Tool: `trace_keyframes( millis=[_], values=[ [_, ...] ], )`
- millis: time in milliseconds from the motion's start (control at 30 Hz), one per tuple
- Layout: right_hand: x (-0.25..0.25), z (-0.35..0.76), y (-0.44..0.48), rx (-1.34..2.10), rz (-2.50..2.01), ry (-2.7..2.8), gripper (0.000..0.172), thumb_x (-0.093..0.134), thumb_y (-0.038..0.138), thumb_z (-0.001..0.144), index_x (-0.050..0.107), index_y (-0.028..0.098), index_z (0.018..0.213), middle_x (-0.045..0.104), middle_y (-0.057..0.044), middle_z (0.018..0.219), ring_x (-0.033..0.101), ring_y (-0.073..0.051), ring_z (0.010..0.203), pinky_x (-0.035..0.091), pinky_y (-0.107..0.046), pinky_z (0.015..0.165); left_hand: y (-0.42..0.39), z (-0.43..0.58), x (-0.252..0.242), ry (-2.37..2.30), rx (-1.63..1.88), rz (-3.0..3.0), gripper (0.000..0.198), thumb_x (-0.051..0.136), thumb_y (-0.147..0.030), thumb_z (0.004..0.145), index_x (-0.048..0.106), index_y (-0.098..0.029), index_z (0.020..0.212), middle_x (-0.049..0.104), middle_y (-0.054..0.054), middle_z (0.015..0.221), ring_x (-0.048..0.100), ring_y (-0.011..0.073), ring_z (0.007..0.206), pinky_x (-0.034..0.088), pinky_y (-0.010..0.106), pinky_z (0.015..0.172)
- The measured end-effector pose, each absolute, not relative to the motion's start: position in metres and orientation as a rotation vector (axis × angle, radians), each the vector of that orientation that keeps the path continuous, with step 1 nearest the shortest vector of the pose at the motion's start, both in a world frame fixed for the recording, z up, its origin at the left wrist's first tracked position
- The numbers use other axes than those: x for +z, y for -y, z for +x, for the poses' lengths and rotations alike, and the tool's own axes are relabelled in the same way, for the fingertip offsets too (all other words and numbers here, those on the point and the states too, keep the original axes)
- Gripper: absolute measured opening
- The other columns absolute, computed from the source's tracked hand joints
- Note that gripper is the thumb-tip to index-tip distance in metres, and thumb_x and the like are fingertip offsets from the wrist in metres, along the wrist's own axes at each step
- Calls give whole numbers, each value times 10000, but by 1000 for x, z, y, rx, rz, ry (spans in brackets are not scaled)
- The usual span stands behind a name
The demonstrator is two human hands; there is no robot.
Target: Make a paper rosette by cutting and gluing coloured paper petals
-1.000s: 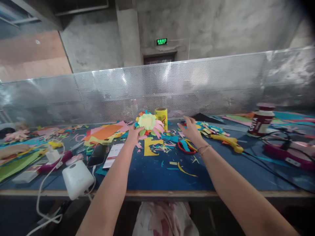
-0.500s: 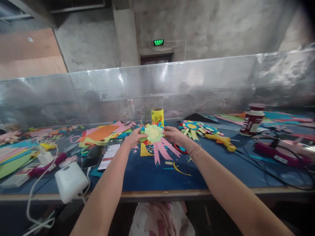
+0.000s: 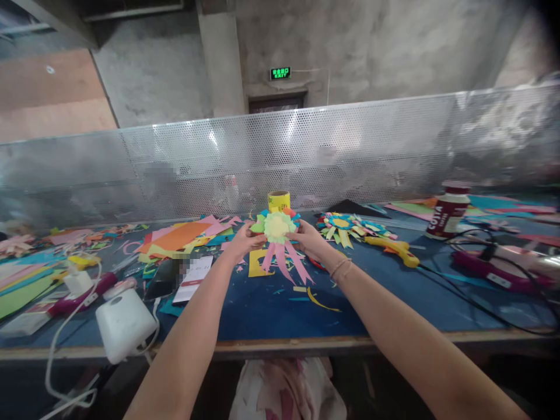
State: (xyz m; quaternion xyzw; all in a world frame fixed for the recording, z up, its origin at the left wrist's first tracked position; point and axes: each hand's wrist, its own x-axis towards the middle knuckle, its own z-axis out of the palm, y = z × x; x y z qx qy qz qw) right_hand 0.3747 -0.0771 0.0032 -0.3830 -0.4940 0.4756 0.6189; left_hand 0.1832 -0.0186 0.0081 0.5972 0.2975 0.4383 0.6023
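Observation:
Held up between my two hands is a paper rosette (image 3: 278, 226) with a pale yellow-green centre, colourful petals round it and pink ribbon tails hanging below. My left hand (image 3: 243, 241) pinches its left edge, and my right hand (image 3: 310, 240) grips the right edge. Just behind it stands a yellow roll of tape (image 3: 279, 201), partly covered by the petals. On the table below lies a yellow paper sheet (image 3: 258, 265) with a cut-out. To the right of my right hand rest finished-looking blue and yellow paper rosettes (image 3: 342, 224).
A yellow glue gun (image 3: 396, 249) with a black cable lies at right, before a Costa bottle (image 3: 448, 211). Coloured paper sheets (image 3: 175, 239), a phone (image 3: 195, 280) and a white charger (image 3: 125, 322) with cables are at left. A perforated metal screen (image 3: 280, 146) closes the back.
The rosette has risen and tilted in my hands, so more orange and blue petals show and its pink tails have swung left. Both hands keep their grip.

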Motion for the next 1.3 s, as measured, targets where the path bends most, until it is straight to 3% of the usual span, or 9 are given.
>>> trace_keyframes(
  millis=[233, 533, 700, 867, 1300],
  values=[
    [3, 375, 76, 1084, -848, 1108, 449, 788, 198, 547, 515, 227, 902, 680, -2, 864, 657, -155, 702, 557, -274, 586, 20, 193, 1, -535, 1037, 1449, 454, 793, -227, 553, 589, -133, 947, 676, 77, 861, 637, 153, 725, 525, 336, 743],
    [5, 374, 79, 1107, -827, 1081, 396, 767, 216, 591, 536, 222, 913, 678, -28, 922, 665, -177, 775, 558, -287, 614, 19, 193, 1, -487, 1017, 1252, 460, 804, -132, 501, 603, -131, 915, 679, 39, 816, 642, 138, 695, 525, 296, 706],
    [5, 371, 78, 1082, -794, 1072, 444, 796, 233, 545, 533, 217, 902, 679, -14, 891, 659, -158, 723, 554, -269, 589, 19, 193, 0, -468, 1006, 1212, 457, 803, -135, 522, 602, -143, 932, 677, 25, 778, 644, 132, 672, 521, 279, 685],
    [4, 370, 78, 1067, -781, 1067, 462, 803, 224, 524, 529, 218, 896, 678, 12, 860, 655, -147, 716, 543, -256, 583, 22, 193, 4, -478, 1008, 1123, 283, 768, -214, 606, 596, -149, 821, 667, 17, 712, 646, 135, 602, 516, 269, 627],
    [4, 369, 79, 1050, -786, 1085, 447, 787, 241, 535, 534, 215, 902, 680, -6, 869, 656, -159, 724, 539, -270, 598, 24, 192, 6, -518, 951, 1064, 184, 702, -88, 660, 596, -138, 802, 662, 25, 696, 648, 129, 629, 518, 276, 702]
  ],
)
